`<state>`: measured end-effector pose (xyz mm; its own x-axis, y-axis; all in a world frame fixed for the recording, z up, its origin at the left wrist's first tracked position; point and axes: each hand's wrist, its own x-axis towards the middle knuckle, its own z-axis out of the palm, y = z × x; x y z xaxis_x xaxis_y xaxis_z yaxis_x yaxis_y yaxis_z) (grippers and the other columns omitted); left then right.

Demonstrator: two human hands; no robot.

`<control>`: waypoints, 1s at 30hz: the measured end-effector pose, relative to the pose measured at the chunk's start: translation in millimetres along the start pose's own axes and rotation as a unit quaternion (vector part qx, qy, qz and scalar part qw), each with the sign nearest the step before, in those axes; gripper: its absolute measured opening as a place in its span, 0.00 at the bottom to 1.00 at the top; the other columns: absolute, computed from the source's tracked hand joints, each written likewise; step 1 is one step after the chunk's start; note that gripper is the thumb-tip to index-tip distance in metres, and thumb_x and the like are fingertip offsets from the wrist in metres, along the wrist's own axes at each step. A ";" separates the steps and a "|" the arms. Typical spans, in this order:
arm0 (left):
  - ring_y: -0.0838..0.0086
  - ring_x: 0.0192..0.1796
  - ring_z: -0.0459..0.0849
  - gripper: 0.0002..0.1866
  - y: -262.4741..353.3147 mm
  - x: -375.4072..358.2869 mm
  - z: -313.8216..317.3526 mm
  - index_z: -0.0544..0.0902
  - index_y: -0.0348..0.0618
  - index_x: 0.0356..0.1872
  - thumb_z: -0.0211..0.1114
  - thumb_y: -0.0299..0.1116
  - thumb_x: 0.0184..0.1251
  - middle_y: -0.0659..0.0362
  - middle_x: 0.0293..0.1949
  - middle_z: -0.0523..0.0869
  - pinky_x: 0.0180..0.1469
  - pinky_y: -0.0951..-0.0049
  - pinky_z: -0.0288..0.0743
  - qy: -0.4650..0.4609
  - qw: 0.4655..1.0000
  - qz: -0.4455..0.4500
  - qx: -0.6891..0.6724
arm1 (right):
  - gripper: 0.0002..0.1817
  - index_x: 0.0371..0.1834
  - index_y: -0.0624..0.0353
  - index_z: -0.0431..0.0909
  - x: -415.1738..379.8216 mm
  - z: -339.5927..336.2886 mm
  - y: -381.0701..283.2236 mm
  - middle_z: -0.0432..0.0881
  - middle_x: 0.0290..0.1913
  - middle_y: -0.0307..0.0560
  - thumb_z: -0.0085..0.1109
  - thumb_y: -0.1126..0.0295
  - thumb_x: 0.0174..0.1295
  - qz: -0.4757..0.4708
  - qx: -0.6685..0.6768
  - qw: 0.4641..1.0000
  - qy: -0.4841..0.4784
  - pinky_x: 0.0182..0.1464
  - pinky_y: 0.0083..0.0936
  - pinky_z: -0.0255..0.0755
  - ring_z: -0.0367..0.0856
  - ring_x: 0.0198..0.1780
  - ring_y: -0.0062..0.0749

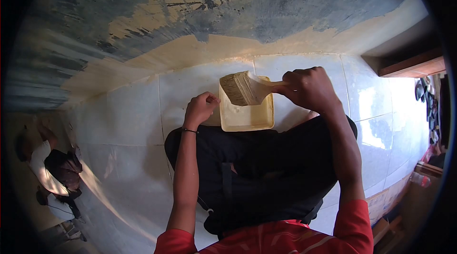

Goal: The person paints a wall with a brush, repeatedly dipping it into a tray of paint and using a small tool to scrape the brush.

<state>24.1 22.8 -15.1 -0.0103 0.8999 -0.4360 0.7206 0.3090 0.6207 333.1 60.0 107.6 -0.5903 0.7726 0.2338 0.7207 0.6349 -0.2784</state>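
My right hand is closed around the wooden handle of a wide paintbrush. The brush is held over a square, cream-coloured plastic tub, its pale, paint-caked bristles pointing left. Some whitish paint shows inside the tub, which stands on the floor in front of my crossed legs. At the tub's left rim, close to the bristles, is my left hand, with thumb and fingers drawn together. Whether anything is between those fingertips is too small to tell.
A wall with patchy grey-blue and beige paint rises ahead from the tiled floor. Two other people sit at far left, one in a white top. To the right are a wooden ledge, a plastic bottle and wooden pieces.
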 end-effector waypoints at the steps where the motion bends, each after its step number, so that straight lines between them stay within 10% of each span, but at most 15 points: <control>1: 0.75 0.24 0.85 0.16 0.4 0.4 -0.1 0.81 0.39 0.39 0.64 0.43 0.62 0.56 0.36 0.87 0.34 0.75 0.76 0.000 1.000 -0.001 0.003 | 0.19 0.20 0.56 0.80 0.6 6.5 -1.5 0.79 0.17 0.43 0.64 0.51 0.54 0.023 -0.014 0.999 -0.021 0.23 0.31 0.70 0.79 0.20 0.37; 10: 0.74 0.24 0.85 0.16 -2.6 -0.4 1.9 0.82 0.41 0.40 0.63 0.44 0.62 0.54 0.36 0.87 0.34 0.74 0.76 0.003 1.000 0.012 -0.001 | 0.26 0.25 0.62 0.83 2.5 65.5 -17.8 0.82 0.23 0.53 0.58 0.45 0.56 0.167 0.005 0.953 -0.253 0.33 0.37 0.77 0.84 0.28 0.44; 30: 0.74 0.23 0.84 0.13 -7.4 2.6 3.6 0.83 0.37 0.36 0.61 0.38 0.64 0.56 0.28 0.85 0.33 0.75 0.74 0.000 0.999 0.034 -0.027 | 0.25 0.23 0.59 0.83 7.1 98.9 -17.7 0.81 0.21 0.52 0.58 0.45 0.55 0.259 0.138 0.920 -0.259 0.35 0.38 0.75 0.81 0.27 0.45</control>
<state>21.2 21.8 -23.2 0.0380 0.9190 -0.3924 0.6812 0.2635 0.6831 280.2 54.6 22.0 -0.3400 0.8247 -0.4519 0.8760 0.1030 -0.4712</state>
